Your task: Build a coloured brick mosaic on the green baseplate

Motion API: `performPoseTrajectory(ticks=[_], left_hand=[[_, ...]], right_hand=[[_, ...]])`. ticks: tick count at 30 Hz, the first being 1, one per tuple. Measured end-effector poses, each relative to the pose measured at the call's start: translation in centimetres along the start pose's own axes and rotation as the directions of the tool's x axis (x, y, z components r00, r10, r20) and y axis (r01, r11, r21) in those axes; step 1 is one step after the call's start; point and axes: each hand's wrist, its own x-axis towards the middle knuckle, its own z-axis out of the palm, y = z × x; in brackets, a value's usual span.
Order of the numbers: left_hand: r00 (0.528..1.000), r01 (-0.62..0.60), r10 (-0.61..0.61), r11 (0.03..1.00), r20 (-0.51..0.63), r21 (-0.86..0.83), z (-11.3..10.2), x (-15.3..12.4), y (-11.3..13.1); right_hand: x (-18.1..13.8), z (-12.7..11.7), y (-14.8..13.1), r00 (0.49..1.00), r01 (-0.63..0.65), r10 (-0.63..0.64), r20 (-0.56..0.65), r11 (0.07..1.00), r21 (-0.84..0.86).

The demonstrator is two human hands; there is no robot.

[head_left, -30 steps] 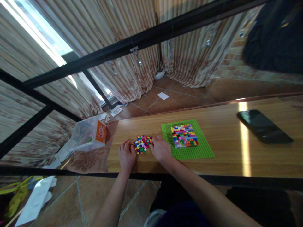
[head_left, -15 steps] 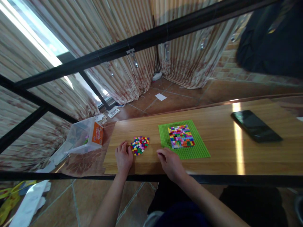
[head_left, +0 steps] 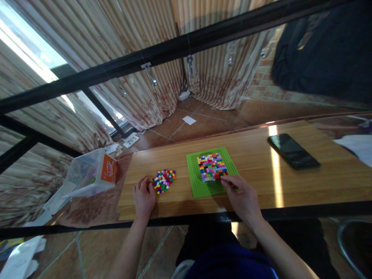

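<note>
A green studded baseplate [head_left: 192,190] lies on the wooden table, bearing a block of many-coloured small building bricks [head_left: 211,164]. At the block's near right corner is my right hand [head_left: 242,195], thumb and forefinger pinched on a tiny brick [head_left: 223,180] that looks pinkish and is mostly covered by the fingertips. A loose pile of mixed-colour bricks [head_left: 164,180] is left of the baseplate. My left hand [head_left: 144,197] rests on the tabletop against the pile's left side, fingers loosely bent and a little apart, with nothing seen in it.
A black phone [head_left: 293,151] lies on the table [head_left: 252,162] at right, with white paper [head_left: 356,147] beyond it. Left of the table stands a clear plastic bin [head_left: 87,174] with an orange label. A dark metal bar [head_left: 116,69] crosses above, before curtains.
My right hand has moved right, from the baseplate's left front corner to the near right corner of the brick block. My left hand stays beside the pile. The view has shifted somewhat.
</note>
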Motion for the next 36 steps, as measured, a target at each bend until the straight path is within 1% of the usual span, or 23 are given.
performPoseTrajectory(ticks=[3,5,11,17,22,30,32,36], left_hand=[[1.000,-0.001,0.001,1.000,0.000,0.001,0.0,0.0,-0.1],[1.000,0.003,-0.003,1.000,-0.006,-0.003,0.1,0.0,-0.1],[1.000,0.000,0.000,1.000,-0.008,-0.001,0.2,0.0,-0.2],[1.000,-0.009,0.009,1.000,-0.016,-0.004,0.0,0.1,0.0],[1.000,-0.009,0.009,1.000,-0.021,-0.005,0.0,0.0,0.1],[1.000,-0.002,0.002,1.000,-0.005,-0.020,-0.1,0.0,0.0],[1.000,0.007,-0.007,1.000,-0.007,-0.026,0.0,0.1,0.0],[1.000,0.018,-0.018,0.999,-0.006,-0.030,0.1,0.0,0.0]], right_hand=[[1.1,0.0,-0.2,0.999,0.011,-0.012,-0.052,1.000,-0.021],[1.5,0.3,-0.3,0.998,0.017,-0.019,-0.061,0.999,-0.036],[1.9,0.9,-0.2,0.999,0.044,-0.048,-0.023,0.990,-0.132],[2.2,0.9,-0.2,0.996,0.084,-0.085,0.004,0.974,-0.211],[2.3,0.9,-0.1,0.997,0.082,-0.083,0.004,0.974,-0.211],[1.9,0.6,0.3,0.997,0.049,-0.059,-0.054,0.985,-0.165],[1.8,0.5,0.3,0.996,0.054,-0.066,-0.065,0.983,-0.174],[1.6,0.5,0.0,0.995,0.088,-0.097,-0.039,0.978,-0.192]])
